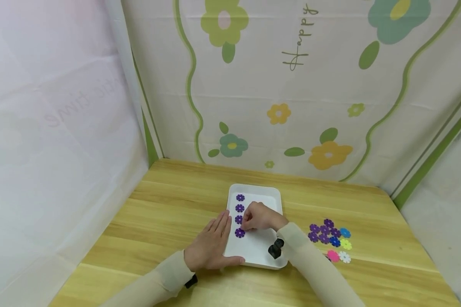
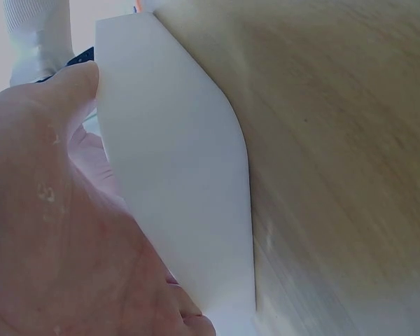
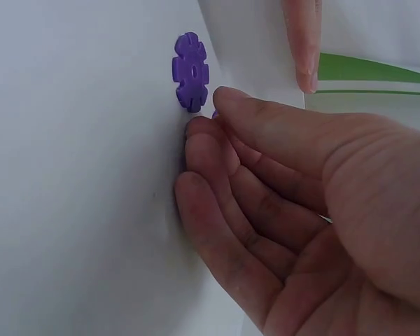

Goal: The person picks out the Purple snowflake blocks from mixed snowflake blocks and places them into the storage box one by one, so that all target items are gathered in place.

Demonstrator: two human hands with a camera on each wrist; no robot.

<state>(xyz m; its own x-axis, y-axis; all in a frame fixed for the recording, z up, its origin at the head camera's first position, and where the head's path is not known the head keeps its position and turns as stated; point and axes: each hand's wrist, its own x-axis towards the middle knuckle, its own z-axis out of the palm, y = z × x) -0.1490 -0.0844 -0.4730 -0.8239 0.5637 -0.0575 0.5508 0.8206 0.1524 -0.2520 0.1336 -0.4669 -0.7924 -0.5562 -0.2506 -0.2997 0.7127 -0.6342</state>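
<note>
Although I can't tell if its bent fingers (image 3: 204, 206) hold anything, the right hand (image 1: 262, 216) sits just right of the lowest purple flower-shaped plastic disc (image 1: 239, 233) at lower middle, nearer than the straight-fingered left hand (image 1: 210, 245).

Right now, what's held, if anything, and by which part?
Left hand: only resting against the white tray, near-left corner. Right hand: at the purple discs; can't tell whether it pinches one.
</note>
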